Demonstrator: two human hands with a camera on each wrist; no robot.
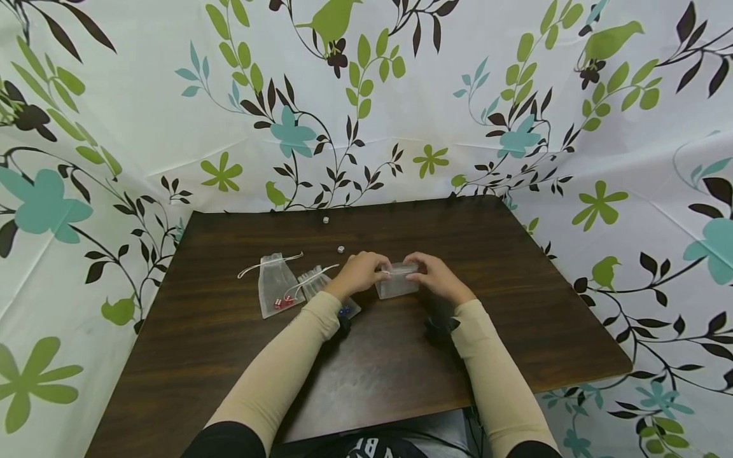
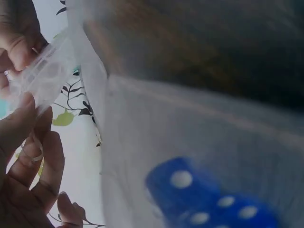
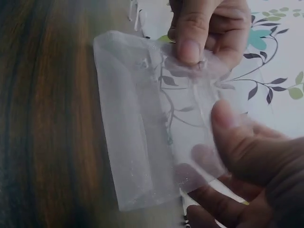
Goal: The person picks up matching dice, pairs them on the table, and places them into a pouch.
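Both hands hold a sheer white drawstring pouch over the table. My left hand pinches one side of its upper edge. The right hand pinches the other side between thumb and fingers. In the right wrist view the pouch looks flat and see-through, with no dice showing in it. Left of my left hand, partly behind the forearm, lies a second pouch with blue dice. Those blue dice appear large and close in the left wrist view.
Farther left on the dark wooden table lies a pouch with red dice, its white cord trailing out. Two white dice sit apart toward the back. A patterned cloth hangs around the table.
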